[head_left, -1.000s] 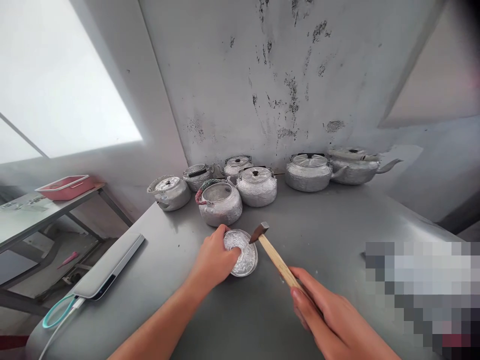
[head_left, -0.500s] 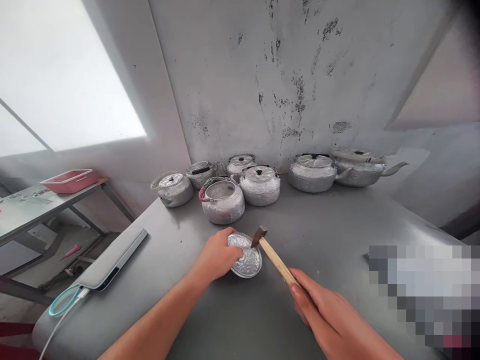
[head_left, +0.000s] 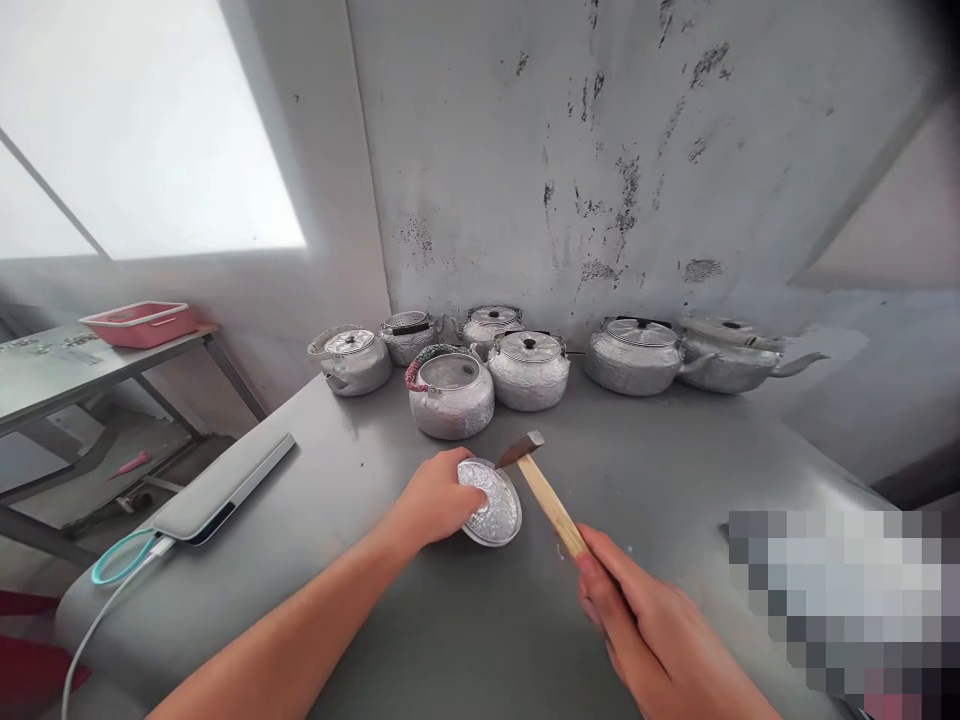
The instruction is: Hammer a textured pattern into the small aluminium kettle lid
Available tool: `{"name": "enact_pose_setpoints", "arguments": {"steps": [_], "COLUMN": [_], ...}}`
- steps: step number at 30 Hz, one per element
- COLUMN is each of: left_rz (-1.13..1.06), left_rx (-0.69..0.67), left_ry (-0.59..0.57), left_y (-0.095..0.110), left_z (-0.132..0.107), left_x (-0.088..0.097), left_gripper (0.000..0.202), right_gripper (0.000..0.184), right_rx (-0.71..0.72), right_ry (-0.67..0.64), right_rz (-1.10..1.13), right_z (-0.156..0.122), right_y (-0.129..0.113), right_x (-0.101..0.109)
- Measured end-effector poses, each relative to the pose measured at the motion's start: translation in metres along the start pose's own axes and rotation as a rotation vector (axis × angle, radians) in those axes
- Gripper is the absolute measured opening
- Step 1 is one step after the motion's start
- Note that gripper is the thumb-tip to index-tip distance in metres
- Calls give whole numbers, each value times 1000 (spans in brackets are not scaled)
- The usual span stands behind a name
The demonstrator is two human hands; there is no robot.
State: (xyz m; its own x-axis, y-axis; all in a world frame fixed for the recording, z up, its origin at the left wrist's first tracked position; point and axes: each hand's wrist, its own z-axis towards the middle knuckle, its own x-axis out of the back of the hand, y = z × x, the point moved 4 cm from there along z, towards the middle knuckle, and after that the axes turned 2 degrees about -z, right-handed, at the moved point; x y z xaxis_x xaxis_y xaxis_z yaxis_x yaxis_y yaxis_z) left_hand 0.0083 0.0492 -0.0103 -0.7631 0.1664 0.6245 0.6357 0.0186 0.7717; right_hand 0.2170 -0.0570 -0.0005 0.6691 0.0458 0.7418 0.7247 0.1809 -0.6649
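My left hand (head_left: 433,497) is closed on a round, dimpled silver lid (head_left: 491,502) and holds it tilted on the grey metal table (head_left: 660,480). In my right hand (head_left: 637,615) is a small hammer (head_left: 541,482) with a pale wooden handle. Its dark metal head hovers just above the lid's far rim. Directly behind the lid stands a lidless silver kettle (head_left: 450,394) with a red and dark wrapped handle.
Several more silver kettles (head_left: 529,368) line the stained wall at the back of the table. A flat grey device (head_left: 221,486) with a teal cable lies at the table's left edge. A red tray (head_left: 139,323) rests on a side table to the left. A blurred patch covers the lower right.
The hammer head dipped onto the lid half a second ago and has risen again. My left hand has tilted the lid more upright. The view has shifted slightly.
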Motion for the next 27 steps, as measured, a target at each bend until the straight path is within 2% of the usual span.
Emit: {"name": "enact_pose_setpoints", "arguments": {"steps": [7,11,15,20,27], "left_rz": [21,25,30,26,27], "left_rx": [9,15,6,16,13], "left_ry": [7,4,16,14,1], "left_y": [-2,-3,-3,-3,-1], "left_z": [1,1,1,1,0], "left_x": [0,0,0,1,1], "left_gripper": [31,31,31,34,30], "right_gripper": [34,35,32,33,32], "right_rx": [53,29,14,8,-6], "right_ry": [38,-18,-2,-92,-58], "right_rz": [-45,-52,-58,-67,-51], "right_z": [0,4,5,5,5], "right_y": [-13,-17,-12,-1,-3], "right_x": [6,10,9,1,3]}}
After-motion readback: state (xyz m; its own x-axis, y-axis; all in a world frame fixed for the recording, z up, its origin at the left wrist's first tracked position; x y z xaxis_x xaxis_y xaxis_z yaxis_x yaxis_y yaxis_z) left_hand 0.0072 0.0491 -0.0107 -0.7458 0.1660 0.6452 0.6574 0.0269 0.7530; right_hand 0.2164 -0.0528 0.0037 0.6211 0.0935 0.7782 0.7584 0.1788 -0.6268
